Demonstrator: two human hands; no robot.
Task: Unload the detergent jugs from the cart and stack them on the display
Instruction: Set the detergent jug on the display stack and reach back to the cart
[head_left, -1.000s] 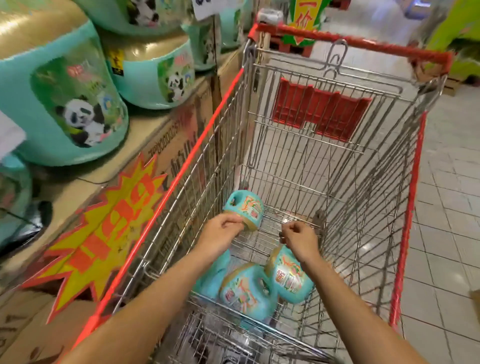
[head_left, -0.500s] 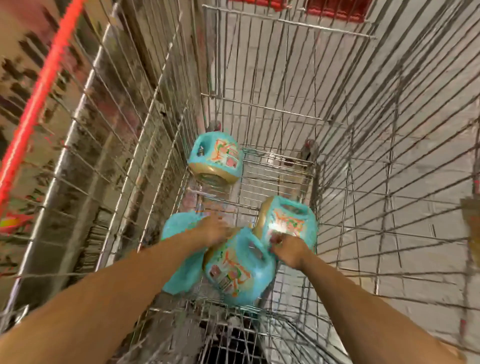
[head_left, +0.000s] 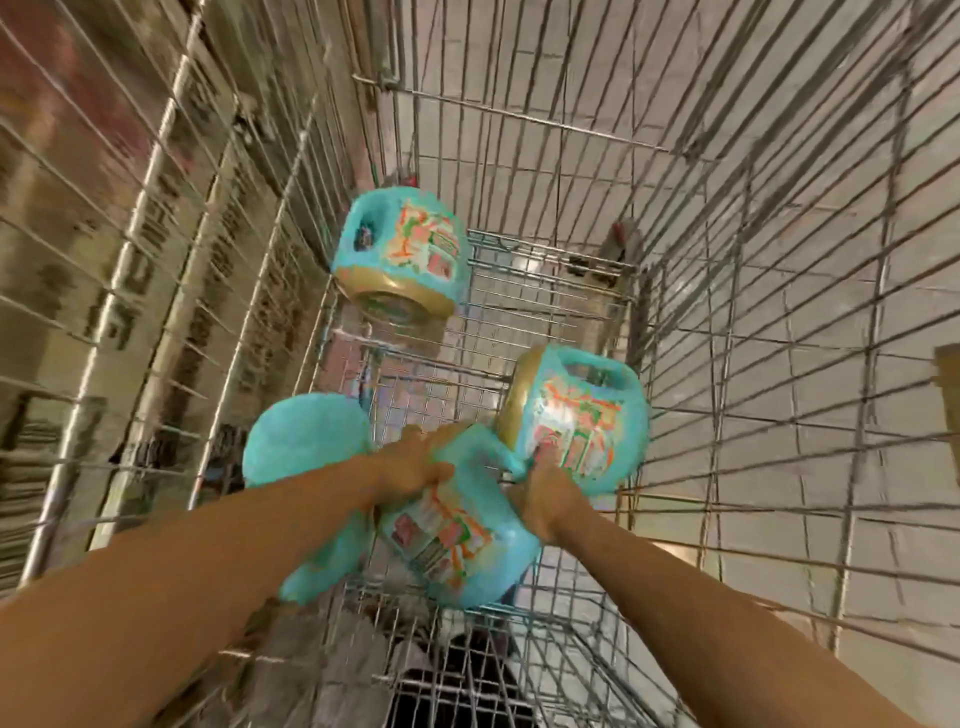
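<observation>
We see a pale tiled floor (head_left: 810, 171) spreading across the far and right parts of the scene, its grout lines smeared by blur. At the right edge a small brown shape (head_left: 947, 375) sits on the tiles; we cannot tell what it is. On the left rises printed cardboard (head_left: 78, 270) with dark lettering, and a reddish patch (head_left: 67, 78) at its far end.
</observation>
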